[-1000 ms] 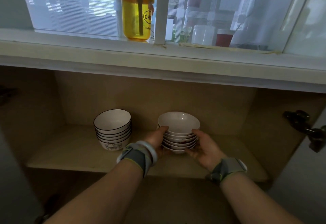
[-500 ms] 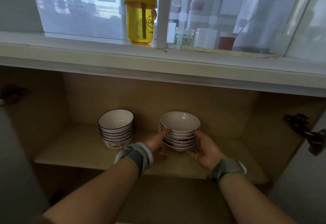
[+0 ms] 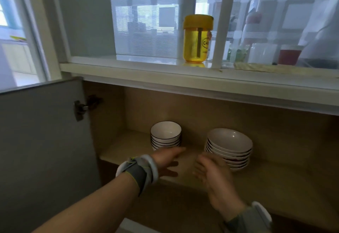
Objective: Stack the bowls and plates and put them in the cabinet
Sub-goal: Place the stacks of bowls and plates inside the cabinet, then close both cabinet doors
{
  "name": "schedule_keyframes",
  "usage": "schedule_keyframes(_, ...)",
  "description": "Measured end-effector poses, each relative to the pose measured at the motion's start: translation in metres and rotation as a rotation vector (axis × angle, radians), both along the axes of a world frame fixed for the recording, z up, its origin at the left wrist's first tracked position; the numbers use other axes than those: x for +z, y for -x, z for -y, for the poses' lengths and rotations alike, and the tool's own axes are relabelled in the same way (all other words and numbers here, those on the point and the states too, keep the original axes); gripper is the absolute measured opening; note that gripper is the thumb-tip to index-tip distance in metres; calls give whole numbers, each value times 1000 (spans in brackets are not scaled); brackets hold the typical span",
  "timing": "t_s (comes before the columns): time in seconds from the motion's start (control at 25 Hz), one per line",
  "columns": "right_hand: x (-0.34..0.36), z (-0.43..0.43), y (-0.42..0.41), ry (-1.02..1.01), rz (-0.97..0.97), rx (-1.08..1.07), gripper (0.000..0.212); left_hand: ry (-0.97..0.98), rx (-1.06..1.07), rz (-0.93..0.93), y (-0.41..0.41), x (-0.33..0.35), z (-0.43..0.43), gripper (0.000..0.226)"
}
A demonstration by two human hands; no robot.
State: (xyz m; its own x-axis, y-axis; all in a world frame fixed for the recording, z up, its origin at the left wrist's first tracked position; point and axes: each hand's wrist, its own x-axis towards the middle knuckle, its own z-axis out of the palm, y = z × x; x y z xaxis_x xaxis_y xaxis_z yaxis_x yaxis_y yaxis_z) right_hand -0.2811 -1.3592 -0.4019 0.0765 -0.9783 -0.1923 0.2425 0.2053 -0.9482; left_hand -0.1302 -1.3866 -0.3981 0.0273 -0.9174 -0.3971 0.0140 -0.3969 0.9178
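Two stacks stand on the wooden cabinet shelf (image 3: 128, 147). On the left is a stack of white bowls with dark rims (image 3: 165, 135). To its right is a stack of shallow white dishes (image 3: 229, 148). My left hand (image 3: 167, 160) hovers in front of the dark-rimmed bowls, fingers spread, holding nothing. Just left of the shallow dishes my right hand (image 3: 212, 174) is blurred, fingers apart and empty, apart from the stack.
The grey cabinet door (image 3: 42, 150) stands open at the left, with a metal hinge (image 3: 80, 107). Above the cabinet runs a white sill (image 3: 146, 67) with a yellow jar (image 3: 198, 38) and a red-lidded container (image 3: 289, 56) behind glass.
Both hands have let go of the shallow dish stack and drawn back towards me. The view has swung left, bringing the open left door into sight.
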Motion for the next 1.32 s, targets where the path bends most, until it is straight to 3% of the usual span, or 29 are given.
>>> schedule_keyframes(0.24,5,4,-46,61,-75,125,10,68,-61,11,-32,8,-8,30)
schedule_keyframes(0.48,22,11,-86,106,-77,189,13,127,-32,31,-67,13,-3,24)
schedule_keyframes(0.64,44,14,-107,24,-108,230,20,47,10,-18,-84,26,-7,23)
schedule_keyframes(1.0,191,-27,-149,-166,-469,510,28,-292,309,-75,-117,154,-69,22)
schedule_keyframes(1.12,263,-59,-155,-152,-595,630,26,-350,335,70,-134,215,-112,29)
schedule_keyframes(1.32,344,-95,-172,-126,-680,708,25,-274,490,235,-163,290,-181,28)
